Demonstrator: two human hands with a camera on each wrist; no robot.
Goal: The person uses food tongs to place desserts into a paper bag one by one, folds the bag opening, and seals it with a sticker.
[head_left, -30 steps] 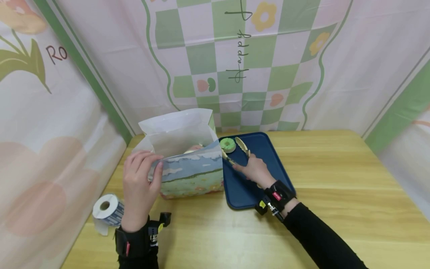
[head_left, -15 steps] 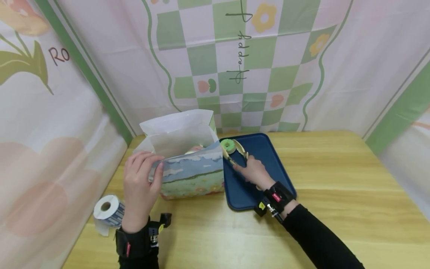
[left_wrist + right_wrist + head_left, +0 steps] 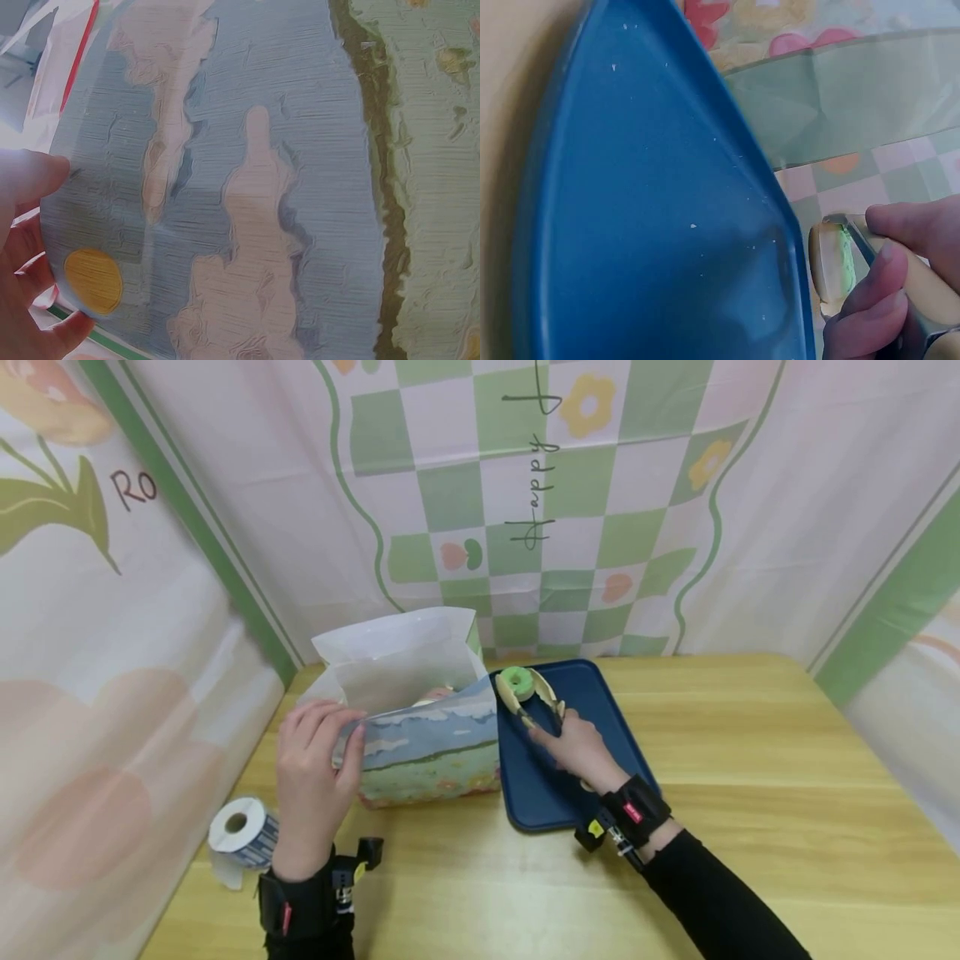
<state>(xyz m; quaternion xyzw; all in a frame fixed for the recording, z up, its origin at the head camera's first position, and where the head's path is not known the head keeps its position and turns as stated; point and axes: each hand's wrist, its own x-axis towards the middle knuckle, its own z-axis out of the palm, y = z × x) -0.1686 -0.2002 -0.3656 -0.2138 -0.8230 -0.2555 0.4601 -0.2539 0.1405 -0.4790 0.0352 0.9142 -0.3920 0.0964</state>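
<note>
My left hand (image 3: 315,777) pinches the near rim of a paper bag (image 3: 427,752) printed with sky and meadow, thumb on the outside. The bag stands with its mouth apart, and a pinkish item (image 3: 435,694) shows inside. My right hand (image 3: 581,747) grips a pair of tongs (image 3: 555,702) over the blue tray (image 3: 540,802). Between the tips of the tongs is a green-iced doughnut (image 3: 517,682), at the tray's far left corner. In the right wrist view, fingers and thumb squeeze the tongs, and the doughnut (image 3: 831,262) appears edge-on between their ends.
A roll of labels (image 3: 242,831) with a loose end lies left of my left forearm. The wooden table (image 3: 750,760) stretches to the right of the tray. Patterned cloth (image 3: 585,527) hangs behind and along both sides.
My right hand has squeezed the tongs round the doughnut, which has shifted slightly right with them. My left hand keeps its hold on the bag's rim.
</note>
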